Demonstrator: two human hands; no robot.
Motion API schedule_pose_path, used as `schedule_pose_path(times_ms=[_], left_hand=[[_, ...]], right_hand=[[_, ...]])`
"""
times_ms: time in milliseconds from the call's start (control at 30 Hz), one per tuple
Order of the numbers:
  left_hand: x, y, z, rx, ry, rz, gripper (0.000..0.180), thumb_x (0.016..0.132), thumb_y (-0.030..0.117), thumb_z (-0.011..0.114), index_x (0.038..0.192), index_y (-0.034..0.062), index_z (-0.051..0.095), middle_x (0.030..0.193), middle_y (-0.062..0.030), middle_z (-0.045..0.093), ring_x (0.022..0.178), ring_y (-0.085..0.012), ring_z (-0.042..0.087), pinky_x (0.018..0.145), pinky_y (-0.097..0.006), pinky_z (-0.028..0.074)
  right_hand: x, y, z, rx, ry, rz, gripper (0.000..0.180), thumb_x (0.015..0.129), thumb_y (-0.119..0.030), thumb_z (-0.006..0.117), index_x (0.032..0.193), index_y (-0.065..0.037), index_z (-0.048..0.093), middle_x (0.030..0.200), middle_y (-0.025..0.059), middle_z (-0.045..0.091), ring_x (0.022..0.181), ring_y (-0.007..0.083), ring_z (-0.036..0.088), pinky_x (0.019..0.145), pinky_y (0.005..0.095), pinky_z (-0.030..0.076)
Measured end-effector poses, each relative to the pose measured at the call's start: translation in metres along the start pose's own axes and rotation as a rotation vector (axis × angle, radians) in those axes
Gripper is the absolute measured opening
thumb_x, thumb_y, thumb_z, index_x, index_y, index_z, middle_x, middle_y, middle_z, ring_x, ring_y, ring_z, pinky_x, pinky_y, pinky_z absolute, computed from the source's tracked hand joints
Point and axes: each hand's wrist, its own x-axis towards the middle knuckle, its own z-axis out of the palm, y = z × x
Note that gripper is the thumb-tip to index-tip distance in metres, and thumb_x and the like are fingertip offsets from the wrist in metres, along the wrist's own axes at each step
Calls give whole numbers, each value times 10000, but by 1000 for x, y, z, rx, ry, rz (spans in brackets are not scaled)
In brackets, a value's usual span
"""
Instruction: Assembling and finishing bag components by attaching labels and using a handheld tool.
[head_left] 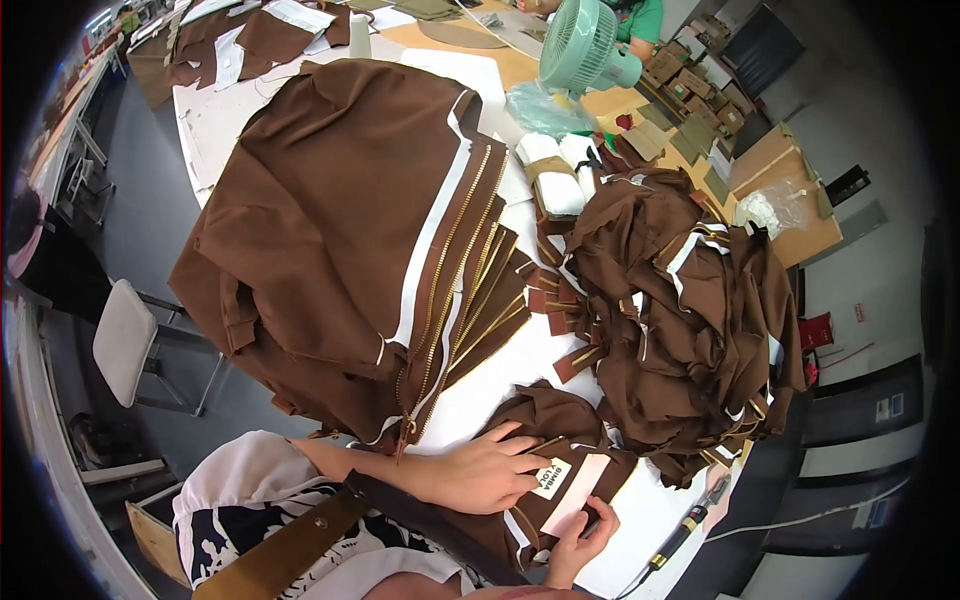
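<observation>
My left hand (490, 465) lies flat on a brown fabric piece (550, 415) on the white table (500, 385), fingers spread, fingertips touching a small white label (551, 478). A pale pink strip (577, 492) lies along the fabric beside the label. My right hand (580, 545) is lower, fingers curled round a small dark object at the strip's lower end; what it is I cannot tell. A black pen-shaped tool with a cord (690, 525) lies just right of that hand.
A stack of brown garment pieces with gold zippers (350, 230) fills the left of the table. A crumpled brown heap (690, 320) sits at right. Small brown tabs (560, 310), white rolls (555, 175), a green fan (580, 45), a stool (125, 340) are around.
</observation>
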Motion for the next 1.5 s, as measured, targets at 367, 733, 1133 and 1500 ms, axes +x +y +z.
schedule_pose_path(times_ms=[367,733,1133,1500], left_hand=[[-2,-1,-3,-57,32,13,195,885,225,631,993,83,709,1283,-79,615,1220,-282,518,1093,-504,326],[-4,-4,-6,-56,23,17,188,884,229,633,971,81,712,1269,-65,606,1177,-250,516,1071,-486,345],[-5,-4,-5,-35,60,21,195,856,234,659,981,93,710,1272,-58,618,1157,-246,524,1062,-488,348],[-7,-3,-5,-52,48,23,188,870,232,656,1003,113,717,1251,-56,615,1148,-240,528,1071,-492,349]], right_hand=[[-1,-7,4,22,36,14,255,872,6,541,1125,18,565,1092,123,522,1055,254,519,1012,374,379],[-1,-11,9,83,39,53,260,873,26,521,1129,18,562,1095,112,519,1050,231,522,1010,357,383],[0,-7,7,72,46,37,264,873,53,511,1128,18,568,1099,107,523,1034,222,534,998,344,396],[-1,-1,9,88,72,47,255,868,62,511,1107,17,585,1057,102,541,1009,210,545,969,334,413]])
